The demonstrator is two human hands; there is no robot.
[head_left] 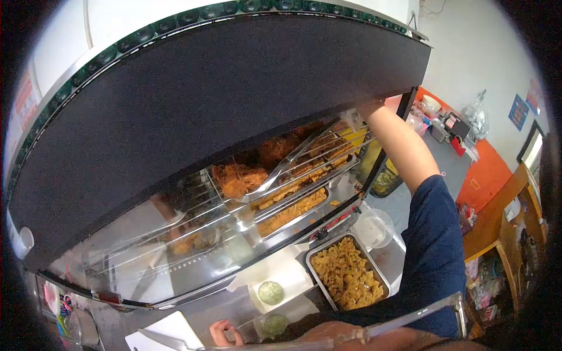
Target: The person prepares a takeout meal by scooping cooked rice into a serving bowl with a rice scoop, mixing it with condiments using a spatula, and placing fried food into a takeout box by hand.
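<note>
My right hand (370,109) reaches into a glass-fronted display cabinet and is mostly hidden behind its dark upper panel. A clear plastic glove or wrap shows at the fingers. From there a pair of metal tongs (285,167) slants down to a piece of fried chicken (239,180) on the wire rack, its tips against or under the piece. My left hand (225,333) is low in the view, fingers loosely curled and apart, holding nothing visible. It is near a white cutting board (181,329) with a knife (161,339) and an open paper box (295,268) holding a pale green mound (270,292).
A metal tray (383,281) of chopped golden-brown pieces stands beside the box, with a clear round container (374,228) behind it. Long fried pieces (293,212) lie inside the cabinet under the rack. Its dark panel (205,88) overhangs the opening. Wooden shelving (497,245) stands at right.
</note>
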